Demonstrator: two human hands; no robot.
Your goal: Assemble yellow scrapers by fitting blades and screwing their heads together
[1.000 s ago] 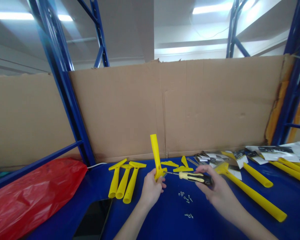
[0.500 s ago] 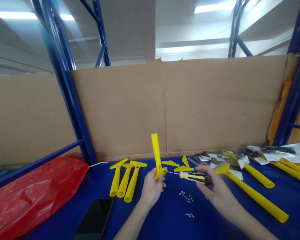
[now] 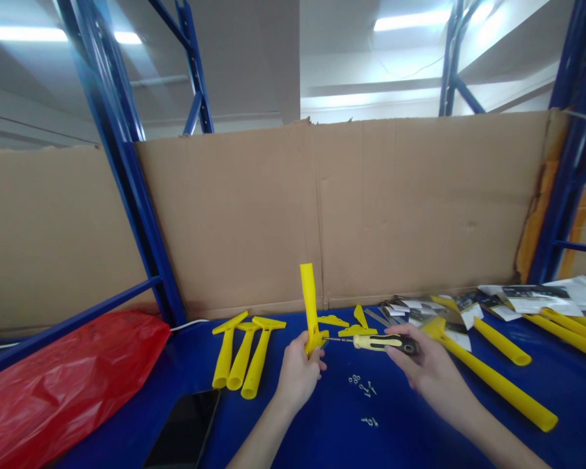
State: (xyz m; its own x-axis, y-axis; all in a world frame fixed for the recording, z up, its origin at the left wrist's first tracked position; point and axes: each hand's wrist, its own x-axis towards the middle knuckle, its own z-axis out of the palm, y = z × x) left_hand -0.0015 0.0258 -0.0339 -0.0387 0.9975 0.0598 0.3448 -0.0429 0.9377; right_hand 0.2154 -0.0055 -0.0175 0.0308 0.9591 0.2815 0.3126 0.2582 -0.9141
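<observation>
My left hand (image 3: 300,371) grips the head end of a yellow scraper (image 3: 309,299), whose handle points up. In my right hand (image 3: 427,365) is a screwdriver (image 3: 383,343) with a cream and black handle, held level between thumb and fingers. Its shaft points left, and the tip meets the scraper's head beside my left fingers; the exact contact is too small to tell. Below the screwdriver, small nuts (image 3: 355,378) and screws (image 3: 370,389) lie on the blue table (image 3: 322,436). Behind it rest flat yellow pieces (image 3: 358,331).
Three yellow scrapers (image 3: 255,361) lie left of my left hand, near a black phone (image 3: 185,430) and red plastic (image 3: 73,384). Long yellow handles (image 3: 508,384) and printed packets (image 3: 542,299) lie at the right. A cardboard wall (image 3: 234,221) stands behind.
The camera view has shifted slightly. My right thumb and fingers have closed in on the screwdriver's handle, and the scraper's handle stands a little more upright.
</observation>
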